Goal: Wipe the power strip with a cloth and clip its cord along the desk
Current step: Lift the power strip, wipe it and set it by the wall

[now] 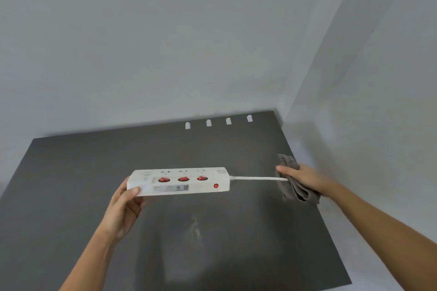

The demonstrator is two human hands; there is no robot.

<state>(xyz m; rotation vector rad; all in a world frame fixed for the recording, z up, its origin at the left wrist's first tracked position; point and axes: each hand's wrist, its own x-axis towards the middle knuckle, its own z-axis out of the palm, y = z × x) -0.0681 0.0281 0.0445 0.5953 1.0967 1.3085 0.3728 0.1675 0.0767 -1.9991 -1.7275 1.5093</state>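
Two bare forearms, no sleeves or jewellery

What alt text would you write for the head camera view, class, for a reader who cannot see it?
A left hand holds a white power strip above a dark desk, while the right hand grips its cord in a grey cloth. Four white clips line the back edge.

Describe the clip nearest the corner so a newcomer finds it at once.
Start at the dark desk and follow its back edge along the wall toward the right corner. Four small white clips stand there in a row, and the target clip is the rightmost, closest to the corner, with neighbours only on its left.
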